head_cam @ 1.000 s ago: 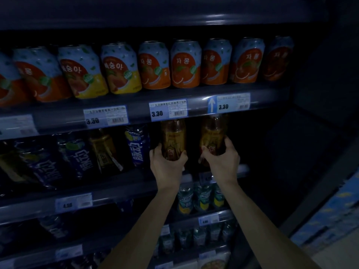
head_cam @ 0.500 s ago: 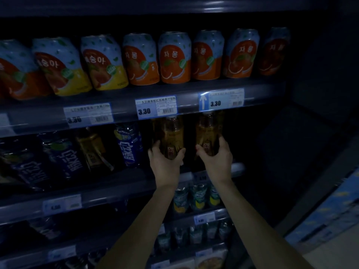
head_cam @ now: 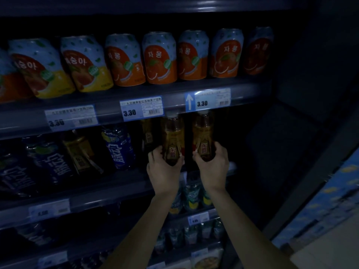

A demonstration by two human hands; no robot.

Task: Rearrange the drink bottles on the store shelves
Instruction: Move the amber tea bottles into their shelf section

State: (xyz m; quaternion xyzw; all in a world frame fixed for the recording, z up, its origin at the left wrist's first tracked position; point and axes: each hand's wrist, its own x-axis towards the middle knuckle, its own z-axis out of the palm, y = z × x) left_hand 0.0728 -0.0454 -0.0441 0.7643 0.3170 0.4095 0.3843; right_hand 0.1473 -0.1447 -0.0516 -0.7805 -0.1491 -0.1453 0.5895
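Observation:
Two amber drink bottles with gold labels stand upright side by side on the second shelf (head_cam: pixel 108 189). My left hand (head_cam: pixel 163 169) is wrapped around the base of the left amber bottle (head_cam: pixel 173 136). My right hand (head_cam: pixel 213 167) grips the base of the right amber bottle (head_cam: pixel 203 133). Both bottle caps reach up behind the price strip of the shelf above. A third amber bottle (head_cam: pixel 148 135) stands in the dark just behind and left of them.
Orange and yellow juice cans (head_cam: pixel 159 57) line the top shelf. Blue-labelled bottles (head_cam: pixel 118 146) and a tilted gold-labelled bottle (head_cam: pixel 79 150) fill the second shelf to the left. Green-capped bottles (head_cam: pixel 192 197) stand on the shelf below. The shelf's dark side wall (head_cam: pixel 272 152) is at right.
Both hands have kept their grip on the two amber bottles at the shelf's front. The camera view has shifted slightly, with the bottles staying close together.

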